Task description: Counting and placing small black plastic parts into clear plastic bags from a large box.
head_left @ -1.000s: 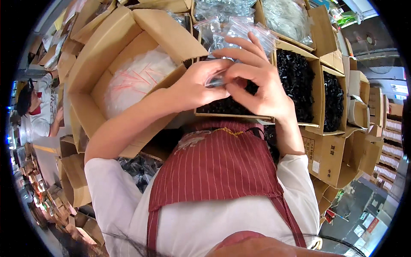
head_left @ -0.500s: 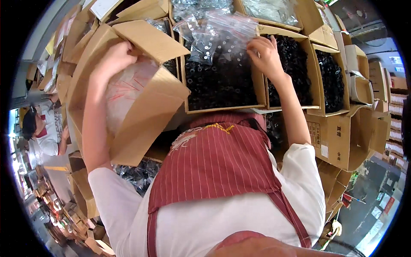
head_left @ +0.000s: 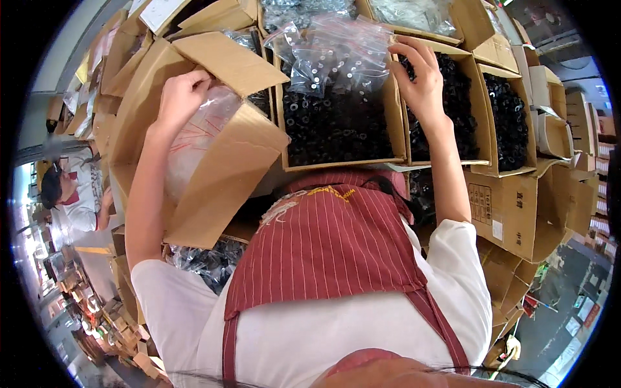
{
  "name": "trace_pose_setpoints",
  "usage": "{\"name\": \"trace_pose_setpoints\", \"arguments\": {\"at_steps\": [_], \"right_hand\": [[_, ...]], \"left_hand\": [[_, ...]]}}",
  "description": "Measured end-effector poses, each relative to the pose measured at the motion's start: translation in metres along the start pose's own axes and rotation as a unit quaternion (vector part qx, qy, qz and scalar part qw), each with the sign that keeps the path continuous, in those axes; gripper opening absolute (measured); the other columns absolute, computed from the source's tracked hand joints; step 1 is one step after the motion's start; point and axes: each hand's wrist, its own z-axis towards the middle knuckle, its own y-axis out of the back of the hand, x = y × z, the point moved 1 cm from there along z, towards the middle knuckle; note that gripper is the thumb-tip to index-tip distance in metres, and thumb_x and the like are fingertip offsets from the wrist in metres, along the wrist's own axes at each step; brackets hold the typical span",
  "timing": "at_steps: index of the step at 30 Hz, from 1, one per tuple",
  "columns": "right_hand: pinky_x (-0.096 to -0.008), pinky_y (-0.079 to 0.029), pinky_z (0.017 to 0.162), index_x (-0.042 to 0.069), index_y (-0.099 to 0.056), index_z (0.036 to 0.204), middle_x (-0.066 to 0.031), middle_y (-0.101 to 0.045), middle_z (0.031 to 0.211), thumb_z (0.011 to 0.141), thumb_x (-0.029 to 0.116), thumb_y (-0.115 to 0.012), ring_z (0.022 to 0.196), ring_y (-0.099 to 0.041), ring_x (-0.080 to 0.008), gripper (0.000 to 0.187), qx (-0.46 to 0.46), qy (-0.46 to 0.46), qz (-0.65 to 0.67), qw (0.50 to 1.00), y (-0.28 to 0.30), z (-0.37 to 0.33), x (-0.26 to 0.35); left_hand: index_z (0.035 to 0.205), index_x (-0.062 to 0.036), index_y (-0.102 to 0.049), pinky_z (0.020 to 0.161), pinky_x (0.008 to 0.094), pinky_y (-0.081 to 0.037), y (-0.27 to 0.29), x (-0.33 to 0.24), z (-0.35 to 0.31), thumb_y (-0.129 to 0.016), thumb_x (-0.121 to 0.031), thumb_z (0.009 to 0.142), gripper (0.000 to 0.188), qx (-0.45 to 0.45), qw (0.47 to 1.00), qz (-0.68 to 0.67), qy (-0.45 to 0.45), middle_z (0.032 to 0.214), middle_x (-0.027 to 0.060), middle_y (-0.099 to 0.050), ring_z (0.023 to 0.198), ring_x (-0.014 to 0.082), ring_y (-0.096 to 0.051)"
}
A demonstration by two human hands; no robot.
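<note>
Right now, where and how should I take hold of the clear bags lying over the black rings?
Probably pinch the clear bags by their upper right edge, coming from the right with your right hand, which is right beside it. The plastic looks thin and limp there, while small white pieces show toward the middle and left.

On the left, the big carton [head_left: 226, 181] holds a pile of bags [head_left: 181, 171]; the left hand [head_left: 184, 97] is over it, beside the far flap [head_left: 231, 61]. To its right stands the middle carton [head_left: 343, 164] — loose small parts [head_left: 333, 132] in it, zip bags [head_left: 339, 48] across its far portion. The right hand [head_left: 420, 76] is at those bags' right edge. Further right come a third carton [head_left: 447, 163] and a fourth carton [head_left: 516, 172]. Behind the middle carton lie bagged pieces [head_left: 307, 11]; near left, wrapped items [head_left: 204, 262] sit before the big carton.
</note>
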Motion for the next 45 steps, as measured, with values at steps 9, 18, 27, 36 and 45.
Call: {"name": "trace_pose_setpoints", "arguments": {"at_steps": [9,18,27,36,45], "right_hand": [[-0.0384,-0.052,0.092,0.004,-0.066,0.114,-0.0148,-0.066,0.12,0.086,-0.002,-0.064,0.11,-0.066,-0.0338,0.029,-0.006,-0.016,0.101,0.995,0.001,0.006,0.038],[-0.0345,-0.055,0.08,0.002,-0.069,0.104,-0.0124,-0.071,0.103,0.088,-0.006,-0.064,0.094,-0.071,-0.0282,0.018,0.056,-0.019,0.191,0.98,-0.007,0.0,0.051],[-0.0306,-0.054,0.071,0.003,-0.063,0.119,-0.0135,-0.07,0.107,0.09,-0.003,-0.063,0.088,-0.073,-0.0212,0.03,0.037,-0.125,0.219,0.967,-0.018,-0.007,0.056],[-0.0392,-0.049,0.099,0.002,-0.026,0.152,-0.0144,-0.045,0.146,0.089,0.014,-0.076,0.116,-0.061,-0.0227,0.082,0.176,-0.083,0.499,0.844,-0.022,0.007,0.135],[-0.0327,-0.053,0.092,0.0,-0.062,0.106,-0.013,-0.073,0.103,0.09,-0.001,-0.066,0.102,-0.07,-0.024,0.017,0.114,-0.355,0.723,0.581,-0.022,0.009,0.128]], "left_hand": [[0.112,0.0025,-0.063,0.084,0.038,-0.054,0.0,0.026,-0.009,-0.071,-0.023,0.09,0.035,-0.021,1.0,-0.013,-0.007,0.102,0.0147,-0.073,0.089,0.0274,-0.069],[0.093,-0.0031,-0.07,0.07,0.0397,-0.053,0.004,0.001,-0.01,-0.065,-0.014,0.091,0.013,0.073,0.996,-0.048,-0.006,0.082,0.0168,-0.069,0.077,0.0343,-0.067],[0.113,-0.0074,-0.074,0.084,0.0336,-0.055,0.059,-0.029,-0.024,-0.063,-0.015,0.097,0.021,-0.092,0.985,0.061,-0.132,0.108,0.0078,-0.075,0.096,0.0223,-0.071],[0.095,0.0001,-0.063,0.066,0.0317,-0.058,0.061,-0.109,-0.02,-0.064,-0.016,0.095,0.016,-0.016,0.826,-0.552,0.112,0.097,0.0128,-0.072,0.092,0.0214,-0.072],[0.105,-0.0013,-0.061,0.083,0.0301,-0.057,0.023,-0.154,-0.008,-0.064,-0.015,0.097,0.016,-0.029,0.768,-0.64,0.005,0.105,0.0121,-0.072,0.098,0.0171,-0.069]]}}
